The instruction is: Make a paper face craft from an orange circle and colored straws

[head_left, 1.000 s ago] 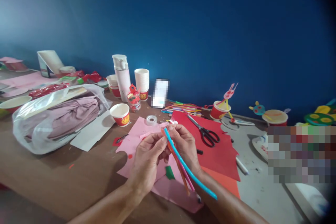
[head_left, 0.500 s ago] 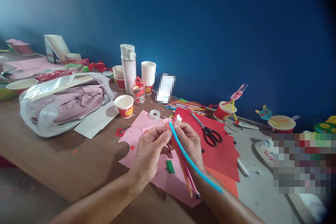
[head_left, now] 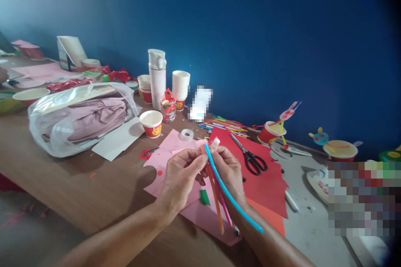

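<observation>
My left hand [head_left: 180, 179] and my right hand [head_left: 228, 171] meet above the pink paper [head_left: 171, 150], fingers pinched together. Between them they grip a bundle of drinking straws [head_left: 232, 198]: a blue one, an orange one and a pink one, which slant down to the right over my right forearm. A small white bit, perhaps tape, shows at my right fingertips near the straws' upper ends. The red paper [head_left: 266, 179] lies just right of my hands, with black scissors [head_left: 250, 158] on it. A clear tape roll [head_left: 187, 134] sits beyond my hands.
On the wooden table [head_left: 78, 183]: a plastic bag [head_left: 78, 117] of mauve cloth at the left, a red paper cup [head_left: 152, 123], a white flask [head_left: 157, 79], stacked cups [head_left: 180, 89], loose straws [head_left: 222, 127], and paper-cup figures [head_left: 272, 131] at the right by the blue wall.
The view has drifted, so things on the table sit a little higher and further right. My hands keep the same grip on the straws, whose upper ends have shifted slightly.
</observation>
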{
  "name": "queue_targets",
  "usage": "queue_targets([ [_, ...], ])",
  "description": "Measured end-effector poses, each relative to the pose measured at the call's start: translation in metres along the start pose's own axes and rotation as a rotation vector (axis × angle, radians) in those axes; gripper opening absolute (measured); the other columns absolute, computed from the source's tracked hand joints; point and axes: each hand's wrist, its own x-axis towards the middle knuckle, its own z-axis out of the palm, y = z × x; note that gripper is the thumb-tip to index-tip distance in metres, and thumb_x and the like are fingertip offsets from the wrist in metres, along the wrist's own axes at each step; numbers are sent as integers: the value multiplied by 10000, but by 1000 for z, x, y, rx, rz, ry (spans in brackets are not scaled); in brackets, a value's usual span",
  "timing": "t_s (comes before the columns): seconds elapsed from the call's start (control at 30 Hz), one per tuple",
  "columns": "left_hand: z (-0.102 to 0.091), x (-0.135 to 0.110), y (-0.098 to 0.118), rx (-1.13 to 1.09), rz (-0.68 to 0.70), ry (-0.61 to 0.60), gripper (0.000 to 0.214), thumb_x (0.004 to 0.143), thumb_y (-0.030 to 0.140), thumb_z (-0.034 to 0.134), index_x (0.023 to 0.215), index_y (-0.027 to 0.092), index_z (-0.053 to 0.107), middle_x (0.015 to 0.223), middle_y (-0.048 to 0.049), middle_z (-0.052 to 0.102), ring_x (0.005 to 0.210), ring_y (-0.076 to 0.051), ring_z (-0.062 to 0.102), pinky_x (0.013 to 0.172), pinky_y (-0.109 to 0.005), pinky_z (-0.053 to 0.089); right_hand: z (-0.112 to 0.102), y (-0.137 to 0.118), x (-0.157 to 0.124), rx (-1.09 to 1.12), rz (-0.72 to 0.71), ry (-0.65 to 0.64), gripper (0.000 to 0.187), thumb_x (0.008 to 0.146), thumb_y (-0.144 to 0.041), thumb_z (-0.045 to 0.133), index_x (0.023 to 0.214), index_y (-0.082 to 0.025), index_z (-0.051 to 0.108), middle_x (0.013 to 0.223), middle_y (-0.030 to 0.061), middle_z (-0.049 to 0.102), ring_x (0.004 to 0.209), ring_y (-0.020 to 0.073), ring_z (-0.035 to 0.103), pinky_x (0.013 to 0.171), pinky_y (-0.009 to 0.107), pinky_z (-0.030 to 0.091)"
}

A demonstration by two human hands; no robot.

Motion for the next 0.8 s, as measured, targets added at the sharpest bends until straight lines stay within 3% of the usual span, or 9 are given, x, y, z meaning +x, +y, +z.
queue_targets([
  [0.53,-3,4,-3,54,9,28,222,737,325,655,683,129,565,536,7,568,467,-98,526,427,-207,444,0,1,1,-88,-24,33,187,731,-341,676,706,-173,599,557,-39,571,421,67,467,395,187,403],
  [0.8,-3,6,-2,48,-9,44,241,702,323,691,673,119,565,518,12,569,446,-90,519,407,-192,437,-8,5,3,-119,-41,12,155,773,-318,637,723,-173,616,525,-54,519,427,56,419,417,179,373],
])
